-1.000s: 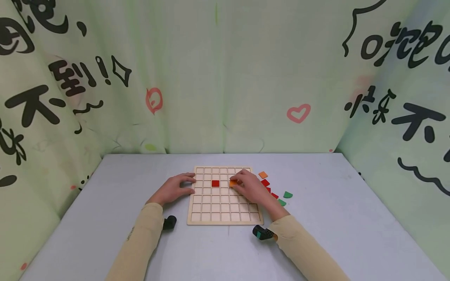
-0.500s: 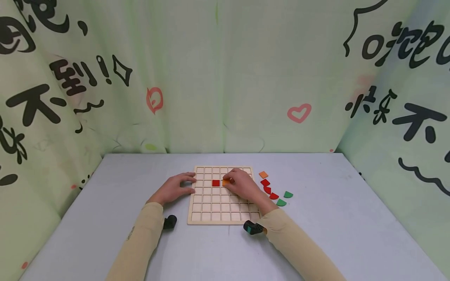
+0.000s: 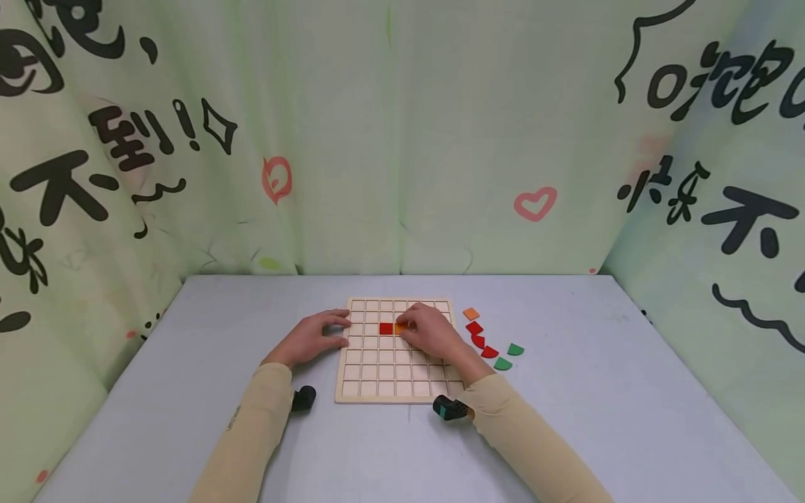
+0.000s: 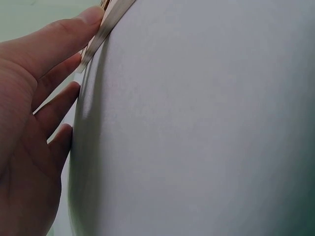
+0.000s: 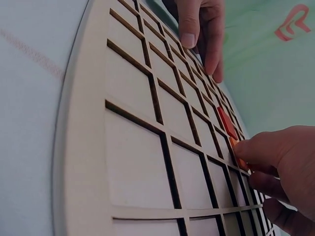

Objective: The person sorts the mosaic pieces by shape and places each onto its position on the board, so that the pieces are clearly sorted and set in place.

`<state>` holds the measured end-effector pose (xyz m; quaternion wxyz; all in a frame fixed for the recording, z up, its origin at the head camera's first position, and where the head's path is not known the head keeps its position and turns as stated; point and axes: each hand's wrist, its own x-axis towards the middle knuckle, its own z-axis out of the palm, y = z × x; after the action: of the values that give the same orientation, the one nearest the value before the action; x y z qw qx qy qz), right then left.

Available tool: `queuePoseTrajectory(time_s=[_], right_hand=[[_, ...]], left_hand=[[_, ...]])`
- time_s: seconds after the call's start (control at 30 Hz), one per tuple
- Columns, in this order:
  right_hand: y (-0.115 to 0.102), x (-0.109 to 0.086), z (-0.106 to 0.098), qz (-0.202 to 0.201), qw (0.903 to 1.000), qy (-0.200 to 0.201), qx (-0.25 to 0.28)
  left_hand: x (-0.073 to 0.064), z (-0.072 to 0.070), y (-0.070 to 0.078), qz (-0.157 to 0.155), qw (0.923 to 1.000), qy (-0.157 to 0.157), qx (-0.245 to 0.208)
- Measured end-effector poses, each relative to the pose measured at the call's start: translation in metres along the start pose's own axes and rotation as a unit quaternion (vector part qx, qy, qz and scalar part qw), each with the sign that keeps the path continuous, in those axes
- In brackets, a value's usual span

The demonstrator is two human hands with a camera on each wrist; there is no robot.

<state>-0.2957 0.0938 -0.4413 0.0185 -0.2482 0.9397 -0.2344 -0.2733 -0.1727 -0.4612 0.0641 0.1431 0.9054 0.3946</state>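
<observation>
A light wooden grid board (image 3: 367, 374) lies flat on the table. My left hand (image 3: 312, 338) rests at its left edge, thumb and fingers spread with the fingertips against the rim. In the left wrist view the thumb (image 4: 64, 34) lies along the board's corner. One red square tile (image 3: 386, 328) sits in a cell of the upper middle. My right hand (image 3: 434, 333) pinches an orange square tile (image 5: 238, 155) at the cell just right of the red one. Part of the orange tile is hidden under the fingers.
Right of the board lie loose pieces: an orange square (image 3: 471, 314), a red square (image 3: 474, 327), red rounded pieces (image 3: 489, 352) and green quarter-round pieces (image 3: 516, 348). A printed curtain (image 3: 453, 140) encloses the white table (image 3: 566, 405) behind and at both sides.
My right hand has moved left with the orange tile, up to the red tile, and the loose red pieces show more fully. The left hand keeps its place.
</observation>
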Motion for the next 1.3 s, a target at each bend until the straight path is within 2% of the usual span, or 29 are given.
queuePoseTrajectory(time_s=[0.33, 1.3], right_hand=[[0.0017, -0.0018, -0.0001, 0.012, 0.9998, 0.010, 0.011], [0.0054, -0.0035, 0.0026, 0.005, 0.9994, 0.028, 0.022]], left_hand=[[0.0005, 0.0003, -0.0009, 0.002, 1.0000, -0.001, 0.003], [-0.0001, -0.0007, 0.0003, -0.007, 0.9999, -0.008, 0.002]])
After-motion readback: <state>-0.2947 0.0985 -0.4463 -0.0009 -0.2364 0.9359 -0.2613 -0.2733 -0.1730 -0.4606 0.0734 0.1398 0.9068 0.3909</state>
